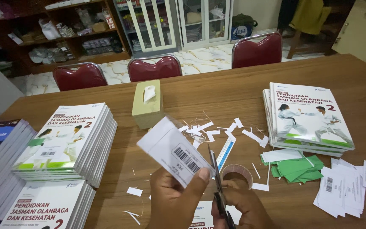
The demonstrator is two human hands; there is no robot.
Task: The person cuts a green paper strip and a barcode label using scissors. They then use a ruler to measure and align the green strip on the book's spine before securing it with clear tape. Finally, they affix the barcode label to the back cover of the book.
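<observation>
Stacks of textbooks (pixel 64 142) are piled at the left of the wooden table (pixel 234 91), and another stack (pixel 308 118) is set at the right. A tissue box (pixel 148 104) is placed near the middle. Paper scraps (pixel 217 129) are scattered beside a tape roll (pixel 237 171), green slips (pixel 297 166) and barcode labels (pixel 344 188). Three red chairs (pixel 155 68) are ranged behind.

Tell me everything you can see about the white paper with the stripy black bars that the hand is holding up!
The white paper sheet is a thin, flat slip, tilted upward to the left above the brown wooden table. A block of black bars sits near its lower right end; the rest looks blank. The left hand pinches its lower edge with the thumb on top. The scissors, held in the right hand, have their blades at its right edge. Small white paper scraps lie on the table behind it.
</observation>
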